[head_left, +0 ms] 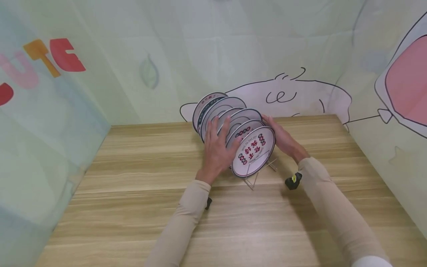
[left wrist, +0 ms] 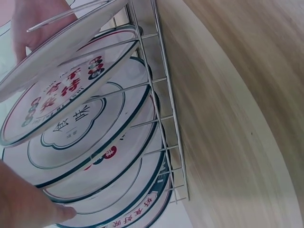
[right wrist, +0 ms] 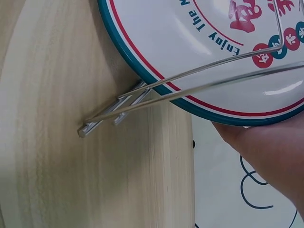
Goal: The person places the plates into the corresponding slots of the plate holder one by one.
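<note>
Several round white plates with dark green rims stand leaning in a row in a wire rack (left wrist: 172, 114). The front plate (head_left: 253, 152) bears red characters; a patterned plate (left wrist: 71, 128) shows behind it. My left hand (head_left: 217, 148) lies along the left side of the row, its extended fingers touching the plate rims. On the opposite side, my right hand (head_left: 283, 139) rests against the right edges of the plates, its fingers reaching behind the front ones. Plate rims hide part of the right fingers. The right wrist view shows the front plate's lower face behind the rack's wires.
The rack stands on a wood-grain table (head_left: 133, 178) near its back edge. A printed cloth backdrop (head_left: 133, 55) with cartoon drawings rises behind and beside the table. A small black device (head_left: 293, 181) with a yellow mark sits by the right wrist.
</note>
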Motion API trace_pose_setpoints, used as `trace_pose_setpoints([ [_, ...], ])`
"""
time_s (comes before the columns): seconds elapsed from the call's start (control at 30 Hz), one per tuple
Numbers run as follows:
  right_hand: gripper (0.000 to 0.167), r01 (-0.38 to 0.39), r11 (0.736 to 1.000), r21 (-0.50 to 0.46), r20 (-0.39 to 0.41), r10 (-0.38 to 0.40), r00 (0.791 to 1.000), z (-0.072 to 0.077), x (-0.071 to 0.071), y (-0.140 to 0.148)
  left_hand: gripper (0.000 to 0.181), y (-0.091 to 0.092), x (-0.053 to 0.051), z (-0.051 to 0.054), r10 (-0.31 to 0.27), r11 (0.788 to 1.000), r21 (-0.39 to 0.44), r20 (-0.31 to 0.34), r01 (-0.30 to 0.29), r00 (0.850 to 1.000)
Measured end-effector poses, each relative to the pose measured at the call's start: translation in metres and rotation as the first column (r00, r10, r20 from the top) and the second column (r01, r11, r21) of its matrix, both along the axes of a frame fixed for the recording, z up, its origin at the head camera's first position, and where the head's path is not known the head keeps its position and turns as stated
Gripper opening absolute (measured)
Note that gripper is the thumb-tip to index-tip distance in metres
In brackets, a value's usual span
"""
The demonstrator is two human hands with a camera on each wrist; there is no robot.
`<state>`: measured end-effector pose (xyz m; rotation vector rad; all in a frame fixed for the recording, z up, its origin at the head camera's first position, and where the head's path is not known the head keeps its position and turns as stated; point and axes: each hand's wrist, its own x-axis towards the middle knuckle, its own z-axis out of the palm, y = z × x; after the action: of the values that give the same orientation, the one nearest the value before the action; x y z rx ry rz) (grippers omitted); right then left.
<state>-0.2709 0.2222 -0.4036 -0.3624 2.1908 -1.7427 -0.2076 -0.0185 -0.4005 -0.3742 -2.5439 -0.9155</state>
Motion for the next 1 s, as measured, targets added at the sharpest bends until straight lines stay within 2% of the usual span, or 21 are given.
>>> trace_pose_setpoints([
  [0.33, 0.069, 0.042, 0.999, -0.02, -0.004, -0.042, 0.999, 0.0, 0.005, -0.004, 0.069, -0.007, -0.003, 0.002, -0.044, 0.999, 0.007, 0.0, 0.044, 0.999],
  [1.0, 0.071, 0.085, 0.996, 0.017, -0.01, -0.085, 0.996, 0.005, 0.019, -0.008, 0.07, -0.022, -0.012, 0.006, -0.134, 0.991, -0.002, -0.01, 0.134, 0.991],
])
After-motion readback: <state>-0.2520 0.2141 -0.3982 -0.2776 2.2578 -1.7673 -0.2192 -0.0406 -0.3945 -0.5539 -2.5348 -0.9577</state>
